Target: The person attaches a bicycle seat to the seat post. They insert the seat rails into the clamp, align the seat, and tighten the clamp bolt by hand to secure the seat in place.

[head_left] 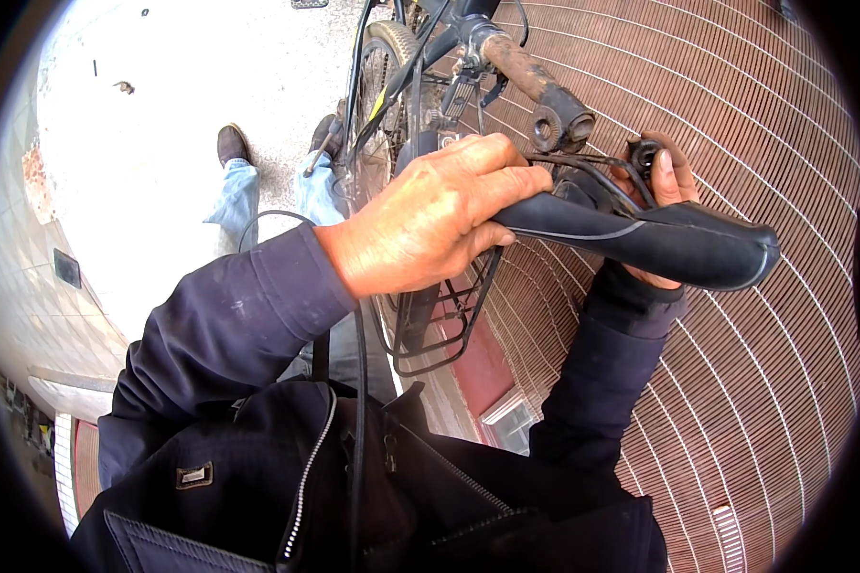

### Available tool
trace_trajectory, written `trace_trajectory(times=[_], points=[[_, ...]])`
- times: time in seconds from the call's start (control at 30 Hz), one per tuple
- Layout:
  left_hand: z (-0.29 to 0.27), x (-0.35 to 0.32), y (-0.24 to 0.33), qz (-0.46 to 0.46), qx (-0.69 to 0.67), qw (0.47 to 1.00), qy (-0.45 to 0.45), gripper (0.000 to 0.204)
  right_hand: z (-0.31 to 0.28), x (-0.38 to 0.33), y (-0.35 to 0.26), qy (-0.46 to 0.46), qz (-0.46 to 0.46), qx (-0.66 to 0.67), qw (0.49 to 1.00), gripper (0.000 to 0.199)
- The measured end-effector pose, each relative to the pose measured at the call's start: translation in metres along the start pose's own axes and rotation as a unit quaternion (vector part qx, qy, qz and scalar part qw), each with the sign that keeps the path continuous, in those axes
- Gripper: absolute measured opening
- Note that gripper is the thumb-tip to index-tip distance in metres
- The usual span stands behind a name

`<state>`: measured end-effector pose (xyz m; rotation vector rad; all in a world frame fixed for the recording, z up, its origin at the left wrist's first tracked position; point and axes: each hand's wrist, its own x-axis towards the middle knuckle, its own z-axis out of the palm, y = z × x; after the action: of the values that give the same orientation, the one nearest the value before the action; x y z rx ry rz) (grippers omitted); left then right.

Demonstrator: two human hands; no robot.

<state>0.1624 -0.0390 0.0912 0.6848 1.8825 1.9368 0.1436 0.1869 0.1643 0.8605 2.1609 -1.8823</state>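
A black bicycle saddle is held upside or edge toward me, its rails showing behind the near side. My left hand is closed around the saddle's narrow nose. Behind the wide end, my right hand is partly hidden; its fingers are closed round a small round black part beside the rails, which looks like a clamp piece. Just beyond the saddle, the bicycle's rusty brown seat post ends in a bare clamp head, apart from the saddle.
The dark bicycle frame and a wheel stand ahead. A black wire rack lies below the saddle. Legs in jeans with dark shoes are on the pale floor. A ribbed brown surface with white lines spreads at the right.
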Motion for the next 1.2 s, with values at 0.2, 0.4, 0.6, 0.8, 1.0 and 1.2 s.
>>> trace_trajectory(times=[0.2,0.4,0.6,0.8,1.0,1.2], points=[[0.000,0.002,-0.002,0.008,-0.013,1.000,0.002,0.051,-0.002,0.001,0.002,0.002,-0.001,0.010,1.000,0.026],[0.001,0.003,-0.001,0.007,0.001,1.000,-0.010,0.050,0.001,0.002,-0.003,-0.003,0.013,0.038,0.999,0.024],[0.003,0.002,0.002,-0.001,-0.005,0.999,-0.037,0.051,0.007,0.005,-0.012,-0.042,0.059,0.060,0.996,0.025],[0.002,0.004,0.005,-0.002,-0.001,0.998,-0.058,0.051,0.000,0.013,-0.010,-0.058,0.074,0.058,0.994,0.028],[0.005,0.003,0.003,0.008,0.012,0.998,-0.056,0.052,0.000,0.016,-0.014,-0.072,0.092,0.053,0.992,0.029],[0.006,0.004,0.002,0.003,0.008,0.998,-0.064,0.051,0.001,0.017,-0.013,-0.072,0.078,0.043,0.993,0.031]])
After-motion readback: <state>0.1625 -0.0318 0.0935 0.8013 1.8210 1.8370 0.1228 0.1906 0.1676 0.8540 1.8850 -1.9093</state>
